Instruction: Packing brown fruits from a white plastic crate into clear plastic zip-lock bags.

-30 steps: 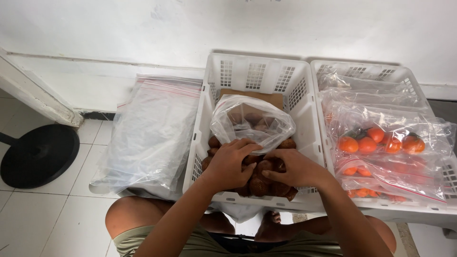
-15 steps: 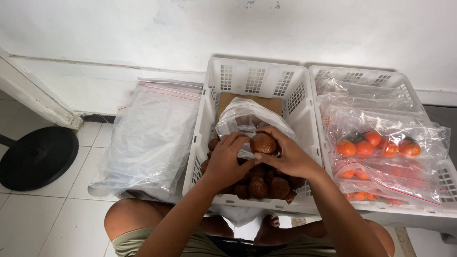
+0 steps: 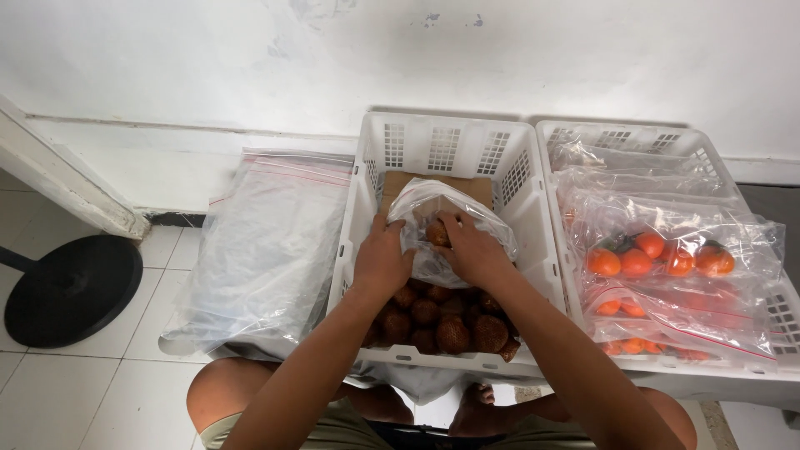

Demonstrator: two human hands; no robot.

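Observation:
A white slatted crate (image 3: 442, 146) holds several brown scaly fruits (image 3: 454, 329) at its near end and a clear plastic bag (image 3: 475, 217) over a cardboard liner. My left hand (image 3: 382, 260) grips the bag's mouth on its left side. My right hand (image 3: 468, 248) reaches into the bag's opening with a brown scaly fruit (image 3: 436, 232) at its fingertips. More brown fruit shows dimly through the bag.
A second white crate (image 3: 750, 375) on the right holds clear bags of orange fruits (image 3: 650, 254). A stack of empty clear zip bags (image 3: 267, 242) lies left of the crates. A black round base (image 3: 71, 287) sits on the tiled floor at far left. My knees are below.
My right hand lifted one brown fruit from the pile and carried it up into the bag's mouth. My left hand moved from the pile to the bag's edge.

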